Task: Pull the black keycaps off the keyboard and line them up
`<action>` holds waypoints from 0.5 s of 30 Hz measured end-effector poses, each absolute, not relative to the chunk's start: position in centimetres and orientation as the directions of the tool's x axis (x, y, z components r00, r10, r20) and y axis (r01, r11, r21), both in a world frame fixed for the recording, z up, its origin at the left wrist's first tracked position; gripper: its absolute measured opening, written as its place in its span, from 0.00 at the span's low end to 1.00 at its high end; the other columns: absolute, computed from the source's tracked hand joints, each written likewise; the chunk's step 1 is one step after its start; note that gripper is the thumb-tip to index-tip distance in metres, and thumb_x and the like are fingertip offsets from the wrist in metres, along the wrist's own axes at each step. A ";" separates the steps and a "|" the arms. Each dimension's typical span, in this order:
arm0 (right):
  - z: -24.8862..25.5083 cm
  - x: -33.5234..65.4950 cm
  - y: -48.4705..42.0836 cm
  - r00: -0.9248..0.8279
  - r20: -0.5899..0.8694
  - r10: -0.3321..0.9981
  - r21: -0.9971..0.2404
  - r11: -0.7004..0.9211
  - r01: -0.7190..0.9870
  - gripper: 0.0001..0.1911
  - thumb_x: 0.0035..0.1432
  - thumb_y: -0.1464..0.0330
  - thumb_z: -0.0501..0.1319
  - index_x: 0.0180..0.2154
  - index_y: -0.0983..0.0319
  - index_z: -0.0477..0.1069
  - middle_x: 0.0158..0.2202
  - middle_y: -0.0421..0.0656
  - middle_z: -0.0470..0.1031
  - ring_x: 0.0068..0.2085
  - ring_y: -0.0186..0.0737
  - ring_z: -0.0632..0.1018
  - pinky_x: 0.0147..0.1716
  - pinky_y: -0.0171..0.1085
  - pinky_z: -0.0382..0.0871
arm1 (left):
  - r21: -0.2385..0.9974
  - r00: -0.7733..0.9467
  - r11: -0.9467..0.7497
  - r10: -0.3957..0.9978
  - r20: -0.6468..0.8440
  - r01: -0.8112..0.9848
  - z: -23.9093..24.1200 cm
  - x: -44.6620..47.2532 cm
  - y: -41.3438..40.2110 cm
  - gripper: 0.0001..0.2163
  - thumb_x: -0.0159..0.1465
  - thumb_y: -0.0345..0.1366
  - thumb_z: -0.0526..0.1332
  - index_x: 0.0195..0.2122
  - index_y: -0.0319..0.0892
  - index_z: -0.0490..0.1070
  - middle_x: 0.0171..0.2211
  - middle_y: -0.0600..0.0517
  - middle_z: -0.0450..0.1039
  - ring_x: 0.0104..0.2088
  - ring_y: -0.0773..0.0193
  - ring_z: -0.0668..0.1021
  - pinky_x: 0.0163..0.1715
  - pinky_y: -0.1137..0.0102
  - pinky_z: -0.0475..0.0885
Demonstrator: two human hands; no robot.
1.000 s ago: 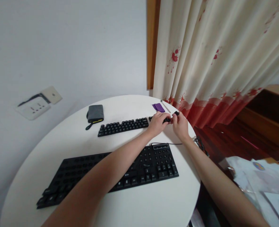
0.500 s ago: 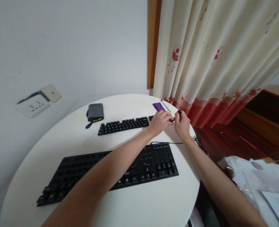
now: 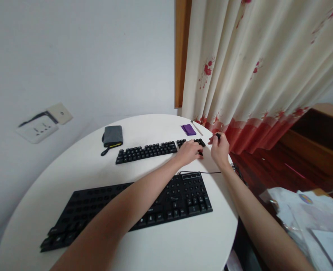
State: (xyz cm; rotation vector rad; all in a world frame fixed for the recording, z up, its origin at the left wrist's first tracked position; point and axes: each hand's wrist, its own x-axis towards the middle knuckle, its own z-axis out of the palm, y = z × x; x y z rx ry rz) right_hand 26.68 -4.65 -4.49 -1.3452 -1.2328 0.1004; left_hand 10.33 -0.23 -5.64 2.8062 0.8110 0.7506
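My left hand [image 3: 189,152] is over the right end of loose black keycaps [image 3: 148,150] laid out in rows, its bent fingers closed on a small black keycap [image 3: 200,153] low at the fingertips. Just right of it, my right hand [image 3: 220,148] is raised above the table's right edge, pinching a small black object [image 3: 218,136] whose kind I cannot make out. Nearer to me lies a black keyboard [image 3: 193,194]. Keycaps remain on its near and right parts, while its upper rows show bare key mounts. My left forearm crosses over and hides its middle.
On the round white table [image 3: 104,173] lie a grey pouch [image 3: 113,136] with a loop, a purple cloth [image 3: 188,129] and a thin pale stick [image 3: 197,128]. The keyboard's cable [image 3: 208,172] runs off the right edge. A curtain [image 3: 239,75] hangs behind; plastic bags [image 3: 296,210] are at lower right.
My hands were together at the right end of the rows and are now apart. The left has come down toward the table; the right has shifted slightly right with its black object.
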 end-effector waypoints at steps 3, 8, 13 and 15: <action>-3.9 26.9 -5.4 0.403 0.616 0.677 -0.727 0.291 0.622 0.11 0.61 0.64 0.54 0.41 0.62 0.70 0.36 0.46 0.78 0.36 0.43 0.77 0.39 0.40 0.70 | 0.297 0.714 -0.844 0.537 0.449 0.447 -5.4 10.2 -0.2 0.10 0.58 0.40 0.71 0.39 0.44 0.77 0.39 0.50 0.79 0.44 0.55 0.75 0.45 0.62 0.70; -3.9 27.0 -8.5 0.133 0.443 0.887 -0.570 0.164 0.805 0.16 0.58 0.66 0.58 0.45 0.61 0.79 0.42 0.49 0.82 0.42 0.48 0.81 0.44 0.42 0.71 | 0.456 0.477 -0.759 0.648 0.593 0.465 -4.6 9.6 -0.5 0.08 0.70 0.33 0.56 0.43 0.44 0.74 0.37 0.51 0.79 0.41 0.60 0.77 0.45 0.66 0.70; -4.2 25.9 -11.3 0.005 0.190 0.982 -0.214 0.037 0.976 0.24 0.59 0.69 0.58 0.57 0.53 0.75 0.40 0.50 0.84 0.39 0.53 0.83 0.39 0.43 0.71 | 0.564 0.192 -0.646 0.728 0.658 0.515 -4.2 9.0 -0.4 0.11 0.71 0.30 0.50 0.45 0.44 0.71 0.35 0.51 0.77 0.39 0.60 0.77 0.43 0.67 0.70; -4.0 25.4 -11.6 -0.012 0.146 0.989 -0.136 0.032 0.990 0.26 0.61 0.68 0.58 0.60 0.52 0.73 0.40 0.51 0.83 0.38 0.54 0.83 0.37 0.43 0.71 | 0.583 0.166 -0.629 0.740 0.651 0.515 -4.2 8.9 -0.3 0.11 0.71 0.30 0.50 0.45 0.44 0.71 0.33 0.51 0.76 0.37 0.61 0.77 0.42 0.67 0.70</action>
